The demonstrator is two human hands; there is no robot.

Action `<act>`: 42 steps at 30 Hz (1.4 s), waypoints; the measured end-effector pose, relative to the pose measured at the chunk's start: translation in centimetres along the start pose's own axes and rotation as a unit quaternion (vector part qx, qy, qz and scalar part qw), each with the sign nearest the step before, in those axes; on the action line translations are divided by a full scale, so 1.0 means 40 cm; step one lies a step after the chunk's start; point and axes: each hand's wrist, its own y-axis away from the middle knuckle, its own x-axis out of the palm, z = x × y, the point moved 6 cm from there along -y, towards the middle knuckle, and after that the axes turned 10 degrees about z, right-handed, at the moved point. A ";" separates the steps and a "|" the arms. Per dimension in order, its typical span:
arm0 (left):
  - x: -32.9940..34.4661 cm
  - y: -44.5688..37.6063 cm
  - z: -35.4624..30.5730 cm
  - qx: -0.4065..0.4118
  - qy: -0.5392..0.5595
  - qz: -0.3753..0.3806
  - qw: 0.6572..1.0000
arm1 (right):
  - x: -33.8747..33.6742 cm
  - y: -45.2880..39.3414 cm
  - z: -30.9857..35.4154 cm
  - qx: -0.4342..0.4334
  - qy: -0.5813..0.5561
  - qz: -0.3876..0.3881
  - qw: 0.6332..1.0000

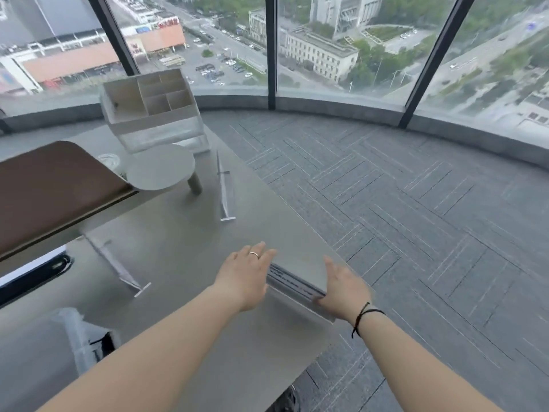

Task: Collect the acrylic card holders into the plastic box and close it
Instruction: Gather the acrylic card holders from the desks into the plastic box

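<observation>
A clear acrylic card holder (pixel 297 282) stands near the right edge of the grey table (pixel 184 242). My left hand (pixel 246 275), fingers spread and palm down, rests against its left end. My right hand (pixel 344 289) is at its right end, thumb touching the holder and fingers apart. A second acrylic holder (pixel 224 191) stands further back on the table. A third holder (pixel 118 264) stands to the left. A blurred clear plastic box (pixel 75 337) sits at the lower left, beside my left forearm.
A white compartment organiser (pixel 151 108) stands at the table's far end, with a round white stand (pixel 160 166) in front of it. A brown mat (pixel 53 188) covers the left side. Grey carpet (pixel 416 218) lies to the right, below the windows.
</observation>
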 end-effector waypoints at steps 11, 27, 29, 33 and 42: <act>0.081 -0.202 -0.094 0.063 -0.120 0.020 0.991 | 0.061 -0.049 0.013 -0.045 0.001 0.089 0.995; 0.103 -0.103 -0.068 -0.037 -0.066 0.046 0.996 | 0.052 -0.010 0.058 -0.103 0.072 0.068 0.990; 0.108 -0.061 -0.065 -0.030 -0.068 0.040 0.996 | 0.067 0.024 0.079 -0.115 0.089 0.072 0.987; 0.060 0.034 -0.008 -0.010 -0.066 -0.016 0.998 | 0.060 0.085 0.155 -0.141 0.077 0.071 0.984; -0.125 0.325 0.246 0.013 -0.100 -0.069 0.993 | -0.046 0.296 0.526 -0.248 0.054 0.040 0.967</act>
